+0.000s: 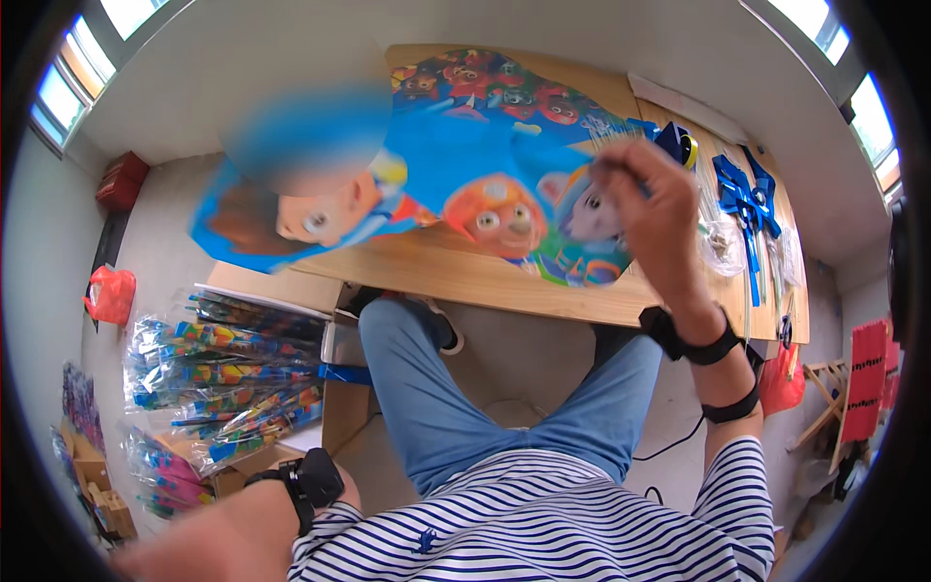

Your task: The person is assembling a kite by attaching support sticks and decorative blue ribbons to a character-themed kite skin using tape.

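My right hand (652,194) is raised over the right part of a blue cartoon-printed sheet (456,155) on the wooden table. Its fingers are pinched together by the sheet's edge; motion blur hides what is between them. The sheet's left end (320,218) hangs past the table's front edge and is smeared, with a blurred blue patch (305,126) above it. Low at the left, my left hand (170,553) reaches out sideways, away from the table. Blur and the picture's rim hide its fingers. Nearest to it lie clear-wrapped colourful bundles (165,475).
More wrapped bundles (242,359) are heaped in and over a cardboard box (344,417) left of my legs. Blue straps (747,199), a tape roll (689,148), clear bags (722,247) and scissors (786,332) lie at the table's right. A red bag (782,378) hangs below.
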{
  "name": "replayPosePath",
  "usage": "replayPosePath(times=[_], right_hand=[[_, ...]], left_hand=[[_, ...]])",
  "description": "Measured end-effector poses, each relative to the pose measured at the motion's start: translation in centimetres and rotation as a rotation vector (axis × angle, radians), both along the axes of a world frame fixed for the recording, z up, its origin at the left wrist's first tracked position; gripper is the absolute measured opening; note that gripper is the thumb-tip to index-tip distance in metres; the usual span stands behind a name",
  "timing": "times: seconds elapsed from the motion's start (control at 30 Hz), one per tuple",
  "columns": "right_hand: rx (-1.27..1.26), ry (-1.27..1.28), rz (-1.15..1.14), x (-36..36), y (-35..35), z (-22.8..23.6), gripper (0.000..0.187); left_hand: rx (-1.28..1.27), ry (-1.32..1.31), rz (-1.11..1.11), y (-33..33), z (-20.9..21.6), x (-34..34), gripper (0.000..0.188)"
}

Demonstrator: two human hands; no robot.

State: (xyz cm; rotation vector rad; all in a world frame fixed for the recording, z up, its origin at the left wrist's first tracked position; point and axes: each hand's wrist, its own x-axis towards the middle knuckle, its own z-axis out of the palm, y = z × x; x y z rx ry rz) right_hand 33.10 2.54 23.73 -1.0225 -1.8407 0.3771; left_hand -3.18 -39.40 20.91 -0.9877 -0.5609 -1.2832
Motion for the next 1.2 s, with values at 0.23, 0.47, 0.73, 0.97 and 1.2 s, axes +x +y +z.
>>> replayPosePath(times=[0.23,0.47,0.73,0.97,1.2], right_hand=[[-0.334,0.322,0.079,0.1,9.2,-0.7,0.009],[-0.425,0.194,-0.273,1.3,16.2,-12.8,0.016],[-0.555,0.100,-0.409,3.4,17.1,-16.2,0.017],[-0.515,-0.191,-0.520,4.5,17.7,-20.3,0.016],[-0.565,-0.419,-0.556,4.7,17.1,-22.1,0.016]], left_hand=[[-0.828,-0.924,0.139,25.4,-2.7,-3.4,0.060],[-1.365,-0.998,0.015,36.5,-13.7,-9.1,0.051],[-1.411,-0.796,0.018,42.7,-10.7,-16.4,0.023],[-1.407,-0.717,0.320,45.9,-11.1,-18.6,0.012],[-1.412,-0.659,0.417,49.7,-15.1,-18.8,0.010]])
